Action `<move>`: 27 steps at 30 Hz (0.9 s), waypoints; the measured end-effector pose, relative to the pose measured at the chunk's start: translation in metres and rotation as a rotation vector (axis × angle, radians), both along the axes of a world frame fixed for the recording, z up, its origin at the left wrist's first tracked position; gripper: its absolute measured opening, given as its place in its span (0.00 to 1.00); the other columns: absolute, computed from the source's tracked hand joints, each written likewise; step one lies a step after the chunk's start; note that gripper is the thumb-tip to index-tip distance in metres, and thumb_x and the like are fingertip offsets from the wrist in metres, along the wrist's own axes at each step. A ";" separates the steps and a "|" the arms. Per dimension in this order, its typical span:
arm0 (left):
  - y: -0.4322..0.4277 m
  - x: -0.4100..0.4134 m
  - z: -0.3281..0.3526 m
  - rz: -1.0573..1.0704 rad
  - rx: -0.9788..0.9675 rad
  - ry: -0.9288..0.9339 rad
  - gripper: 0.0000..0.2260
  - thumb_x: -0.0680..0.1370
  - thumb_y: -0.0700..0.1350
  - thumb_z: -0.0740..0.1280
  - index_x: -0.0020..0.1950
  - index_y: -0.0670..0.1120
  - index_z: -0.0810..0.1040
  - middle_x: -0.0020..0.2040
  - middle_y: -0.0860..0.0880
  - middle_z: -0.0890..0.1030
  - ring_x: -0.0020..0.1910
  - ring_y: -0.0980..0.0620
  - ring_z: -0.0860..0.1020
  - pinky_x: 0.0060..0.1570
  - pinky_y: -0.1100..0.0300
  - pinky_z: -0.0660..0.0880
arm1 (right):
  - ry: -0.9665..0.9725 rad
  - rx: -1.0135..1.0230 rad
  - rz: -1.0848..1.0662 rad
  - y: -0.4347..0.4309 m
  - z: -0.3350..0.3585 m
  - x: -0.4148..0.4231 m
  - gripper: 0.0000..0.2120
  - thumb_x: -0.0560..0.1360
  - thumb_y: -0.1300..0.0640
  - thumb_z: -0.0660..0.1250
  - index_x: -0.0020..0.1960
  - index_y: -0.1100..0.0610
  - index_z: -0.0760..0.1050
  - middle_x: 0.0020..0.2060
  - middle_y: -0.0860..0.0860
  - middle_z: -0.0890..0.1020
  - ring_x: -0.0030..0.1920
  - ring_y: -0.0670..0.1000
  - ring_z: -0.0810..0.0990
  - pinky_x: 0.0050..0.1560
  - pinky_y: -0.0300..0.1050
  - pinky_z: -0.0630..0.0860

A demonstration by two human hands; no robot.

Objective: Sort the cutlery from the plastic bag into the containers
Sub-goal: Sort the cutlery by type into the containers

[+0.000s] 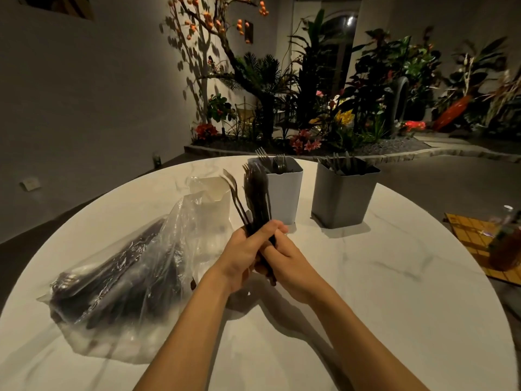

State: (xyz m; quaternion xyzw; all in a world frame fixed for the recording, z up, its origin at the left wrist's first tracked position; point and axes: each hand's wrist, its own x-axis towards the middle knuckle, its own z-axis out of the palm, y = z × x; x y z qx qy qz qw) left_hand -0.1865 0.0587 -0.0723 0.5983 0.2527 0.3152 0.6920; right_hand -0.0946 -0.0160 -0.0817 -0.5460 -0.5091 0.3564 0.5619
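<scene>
Left hand (242, 256) and right hand (286, 262) share a tight grip on the fork bundle (257, 193); white container (285, 193) just beyond, plastic bag (135, 277) left.

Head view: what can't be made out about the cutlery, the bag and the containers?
Head view only:
Held cutlery bundle: motion-blurred, handles hidden by left hand and right hand; count unclear.
Plastic bag: crumpled film and glare obscure piece types.
White container, grey container: walls hide all but tips.
Bottle: cut by right edge.
</scene>
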 end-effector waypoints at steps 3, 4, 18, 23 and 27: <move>-0.001 0.001 0.002 -0.047 0.029 0.026 0.19 0.80 0.58 0.65 0.61 0.46 0.83 0.59 0.51 0.85 0.60 0.48 0.83 0.58 0.44 0.81 | 0.073 -0.001 -0.025 -0.001 0.003 0.001 0.09 0.85 0.50 0.57 0.57 0.46 0.76 0.52 0.49 0.83 0.54 0.53 0.83 0.54 0.45 0.82; -0.001 0.001 0.004 -0.046 0.029 0.029 0.18 0.81 0.57 0.65 0.61 0.46 0.84 0.59 0.52 0.85 0.61 0.49 0.82 0.59 0.45 0.81 | 0.075 -0.005 -0.030 -0.001 0.002 0.002 0.09 0.84 0.50 0.57 0.57 0.47 0.77 0.52 0.50 0.83 0.54 0.54 0.83 0.54 0.45 0.82; -0.003 -0.008 -0.015 0.063 -0.046 0.052 0.16 0.83 0.56 0.62 0.55 0.51 0.87 0.55 0.46 0.86 0.58 0.44 0.84 0.59 0.42 0.81 | -0.299 -0.185 -0.115 -0.006 -0.005 0.019 0.10 0.82 0.47 0.63 0.55 0.49 0.81 0.46 0.41 0.84 0.46 0.45 0.85 0.54 0.39 0.82; -0.005 -0.003 -0.016 0.155 -0.041 0.026 0.17 0.80 0.57 0.64 0.59 0.49 0.85 0.52 0.48 0.87 0.55 0.43 0.84 0.52 0.46 0.84 | -0.314 -0.127 -0.315 -0.006 -0.005 0.029 0.11 0.73 0.42 0.74 0.49 0.45 0.75 0.46 0.42 0.79 0.44 0.49 0.82 0.38 0.34 0.79; -0.004 0.003 -0.019 0.254 -0.084 0.016 0.15 0.78 0.55 0.69 0.57 0.46 0.83 0.43 0.51 0.85 0.51 0.44 0.84 0.44 0.55 0.83 | -0.390 -0.158 -0.310 -0.001 -0.012 0.022 0.12 0.74 0.43 0.74 0.47 0.46 0.73 0.45 0.42 0.78 0.44 0.51 0.82 0.45 0.43 0.84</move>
